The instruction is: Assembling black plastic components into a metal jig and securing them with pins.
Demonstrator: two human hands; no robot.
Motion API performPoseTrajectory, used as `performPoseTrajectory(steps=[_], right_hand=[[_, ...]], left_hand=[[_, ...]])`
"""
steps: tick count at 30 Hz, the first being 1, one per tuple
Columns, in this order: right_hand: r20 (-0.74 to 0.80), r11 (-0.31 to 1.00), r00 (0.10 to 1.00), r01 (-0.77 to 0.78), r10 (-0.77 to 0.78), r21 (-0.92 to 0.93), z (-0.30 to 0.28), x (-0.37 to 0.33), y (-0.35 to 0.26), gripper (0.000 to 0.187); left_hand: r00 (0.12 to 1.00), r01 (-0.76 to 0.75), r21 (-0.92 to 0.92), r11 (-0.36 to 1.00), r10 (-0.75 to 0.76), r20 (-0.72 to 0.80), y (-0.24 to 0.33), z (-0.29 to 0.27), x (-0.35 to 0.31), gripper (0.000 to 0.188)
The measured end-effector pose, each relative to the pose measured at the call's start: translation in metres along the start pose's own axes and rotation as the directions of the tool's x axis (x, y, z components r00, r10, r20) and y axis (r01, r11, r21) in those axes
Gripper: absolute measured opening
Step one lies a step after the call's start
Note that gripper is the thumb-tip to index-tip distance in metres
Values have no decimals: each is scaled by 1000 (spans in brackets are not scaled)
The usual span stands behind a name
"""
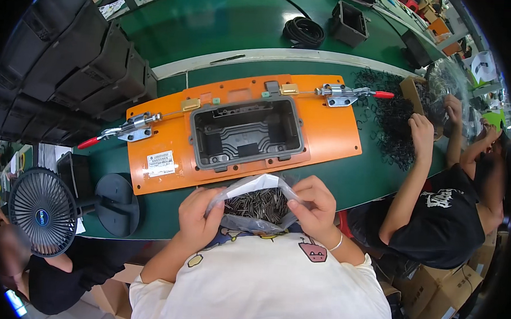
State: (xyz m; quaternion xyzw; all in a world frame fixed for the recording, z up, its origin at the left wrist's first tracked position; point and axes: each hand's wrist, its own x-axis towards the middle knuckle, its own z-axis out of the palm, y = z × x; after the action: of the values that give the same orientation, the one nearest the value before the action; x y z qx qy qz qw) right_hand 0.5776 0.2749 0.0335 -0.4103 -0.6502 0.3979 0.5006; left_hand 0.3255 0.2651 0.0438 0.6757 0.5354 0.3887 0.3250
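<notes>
Close to my body, a clear plastic bag [252,224] is spread wide at its mouth. Inside it lies a heap of small dark metal pins or screws [259,205], too fine to tell which. My left hand [199,217] pinches the bag's left rim, and my right hand [315,207] grips the right rim. Just beyond the bag sits an orange fixture plate [326,125] with a dark grey rectangular housing [246,133] set in it, open side up. A toggle clamp with a red handle [127,131] is on its left, another toggle clamp [345,95] on its right.
Black crates [81,64] are stacked at the left, above a small black fan [43,212]. Thin black rings [393,126] lie piled at the right, beside a co-worker's hand [422,133] and a cardboard box [410,92]. A coiled cable [304,31] and another housing [349,24] rest at the back.
</notes>
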Motion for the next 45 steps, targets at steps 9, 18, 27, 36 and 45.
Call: performPoseTrajectory(steps=[9,18,27,36,45], right_hand=[[199,984,965,-154,170,-91,-11,26,-7,15],[237,781,971,127,28,-612,15,45,-28,33],[52,914,991,-95,126,-395,15,48,-18,24],[62,895,970,-189,233,-403,9,41,-20,18],[193,574,814,-197,547,-795,-21,19,-50,50]], left_hand=[[999,-29,-10,1000,29,-14,4,-4,4,32],[760,-618,218,755,503,412,30,-10,12,27],[486,-780,22,625,584,649,29,-13,9,11],[644,-665,13,747,565,516,23,-17,5,19],[951,28,258,966,-105,290,26,-29,-14,49]])
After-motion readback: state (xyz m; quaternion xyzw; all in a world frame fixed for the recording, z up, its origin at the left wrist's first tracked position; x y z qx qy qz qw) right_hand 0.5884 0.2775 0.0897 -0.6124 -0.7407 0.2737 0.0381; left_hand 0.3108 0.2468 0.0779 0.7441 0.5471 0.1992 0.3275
